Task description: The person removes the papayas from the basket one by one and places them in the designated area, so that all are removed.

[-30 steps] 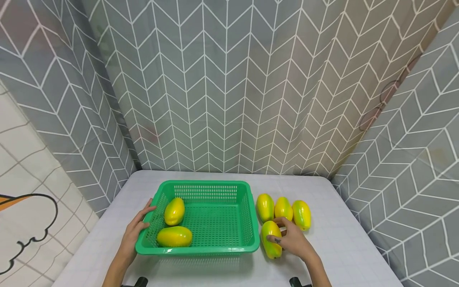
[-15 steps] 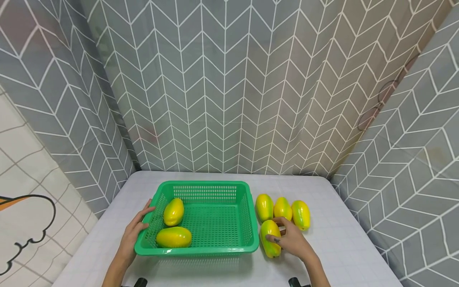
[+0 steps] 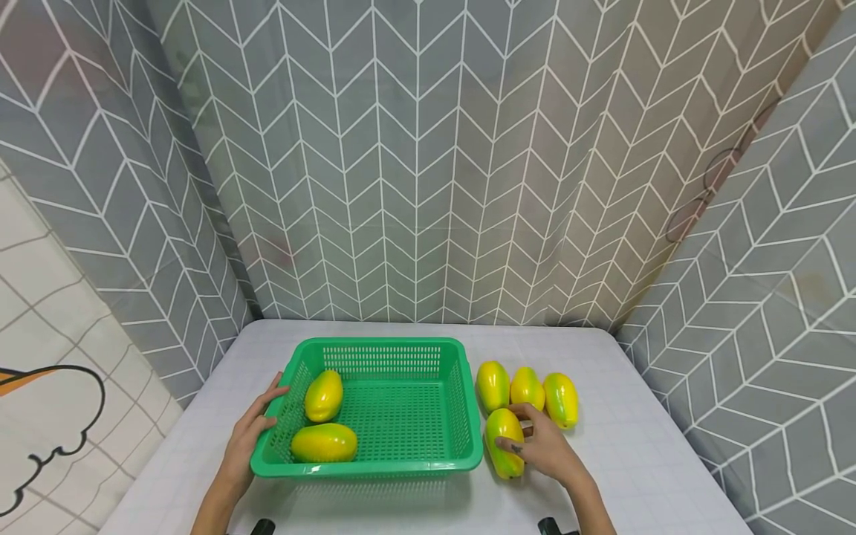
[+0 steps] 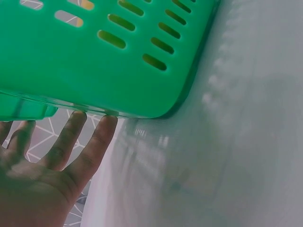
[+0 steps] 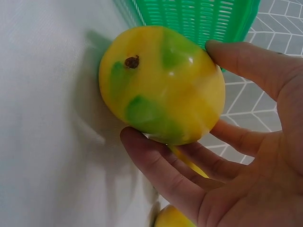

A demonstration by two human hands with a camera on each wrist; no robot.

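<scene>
A green plastic basket (image 3: 394,467) with slotted walls stands on the white table. My left hand (image 3: 242,438) is at its left side; in the left wrist view, nearly straight fingers (image 4: 94,149) touch the basket wall (image 4: 94,80) from outside. Inside the basket, toward the left, are two yellow papayas, one upper (image 3: 324,396) and one lower (image 3: 324,443). Just right of the basket, my right hand (image 3: 545,444) holds a yellow-green papaya (image 3: 503,438) between thumb and fingers. The right wrist view shows the brown stem end of this papaya (image 5: 163,85).
Behind the held papaya, three more lie in a row: a left one (image 3: 493,386), a middle one (image 3: 527,386) and a right one (image 3: 562,401). Grey patterned curtains (image 3: 414,186) enclose the table (image 3: 635,461) at the back and sides.
The held papaya's near end has shifted very slightly upward in the head view. Both hands keep nearly the same place, and the basket has not visibly moved.
</scene>
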